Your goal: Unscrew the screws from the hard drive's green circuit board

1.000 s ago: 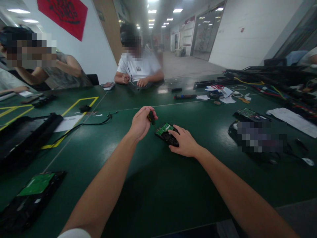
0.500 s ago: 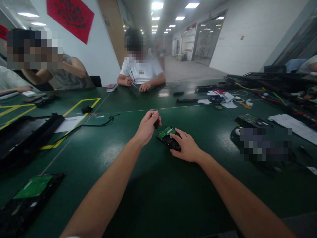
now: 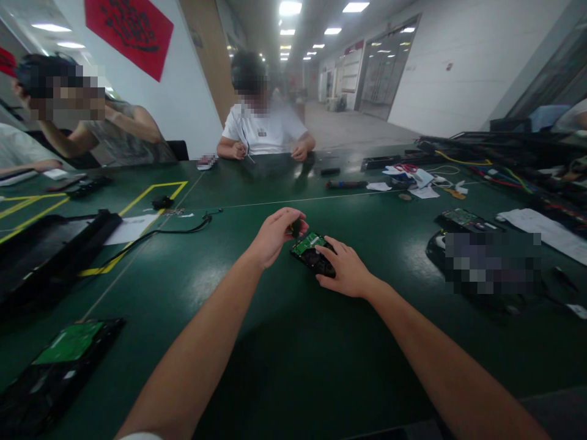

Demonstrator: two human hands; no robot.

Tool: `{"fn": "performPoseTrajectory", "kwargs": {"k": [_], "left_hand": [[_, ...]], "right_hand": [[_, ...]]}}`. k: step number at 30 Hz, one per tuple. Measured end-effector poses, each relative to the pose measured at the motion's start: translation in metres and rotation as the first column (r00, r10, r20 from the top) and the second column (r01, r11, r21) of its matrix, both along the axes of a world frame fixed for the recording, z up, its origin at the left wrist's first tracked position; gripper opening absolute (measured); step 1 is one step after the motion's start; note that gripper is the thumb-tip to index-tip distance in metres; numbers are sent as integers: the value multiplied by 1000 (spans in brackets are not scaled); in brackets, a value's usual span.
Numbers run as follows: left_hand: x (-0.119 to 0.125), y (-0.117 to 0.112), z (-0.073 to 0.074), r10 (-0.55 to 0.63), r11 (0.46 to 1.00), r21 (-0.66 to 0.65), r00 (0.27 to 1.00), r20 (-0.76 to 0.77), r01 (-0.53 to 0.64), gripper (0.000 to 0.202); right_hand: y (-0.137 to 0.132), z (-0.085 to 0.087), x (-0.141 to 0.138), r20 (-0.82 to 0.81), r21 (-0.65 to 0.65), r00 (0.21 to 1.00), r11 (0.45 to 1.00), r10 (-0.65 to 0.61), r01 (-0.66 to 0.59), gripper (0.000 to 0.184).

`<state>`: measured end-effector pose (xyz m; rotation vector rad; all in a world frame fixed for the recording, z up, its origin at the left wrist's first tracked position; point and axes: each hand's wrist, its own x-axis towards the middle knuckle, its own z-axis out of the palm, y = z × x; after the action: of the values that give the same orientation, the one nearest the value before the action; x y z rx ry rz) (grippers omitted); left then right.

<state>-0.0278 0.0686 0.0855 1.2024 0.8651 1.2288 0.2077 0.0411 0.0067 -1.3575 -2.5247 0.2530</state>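
Observation:
A hard drive (image 3: 306, 244) with a green circuit board on top lies on the dark green table in front of me. My right hand (image 3: 346, 269) grips it from the right, thumb on the near side and fingers over the top, covering part of it. My left hand (image 3: 275, 237) is closed around the dark handle of a screwdriver (image 3: 296, 229), held upright over the drive's far left corner. The fingers hide much of the handle, and I cannot make out whether the tip sits in a screw.
Another hard drive (image 3: 68, 345) lies at the near left, below a black casing (image 3: 55, 250) and a black cable (image 3: 183, 229). A circuit board (image 3: 468, 219), papers and tangled wires (image 3: 495, 174) lie to the right. A person (image 3: 261, 131) sits opposite; others are at the left.
My left hand has turned around the screwdriver handle and shifted slightly right. The right hand and hard drive stay put. Across the table, the person's hand has moved right.

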Motion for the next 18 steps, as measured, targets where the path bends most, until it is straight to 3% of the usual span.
{"fn": "performPoseTrajectory", "kwargs": {"k": [4, 9, 18], "left_hand": [[8, 2, -3, 68, 997, -57, 990, 127, -61, 23], [15, 6, -7, 66, 998, -24, 965, 254, -62, 30], [11, 5, -12, 21, 999, 25, 995, 99, -23, 43]], "right_hand": [[1, -1, 0, 3, 15, 1000, 1000, 2, -2, 79], [1, -1, -1, 7, 16, 1000, 1000, 0, 0, 80], [2, -2, 0, 6, 32, 1000, 999, 21, -21, 80]]}}
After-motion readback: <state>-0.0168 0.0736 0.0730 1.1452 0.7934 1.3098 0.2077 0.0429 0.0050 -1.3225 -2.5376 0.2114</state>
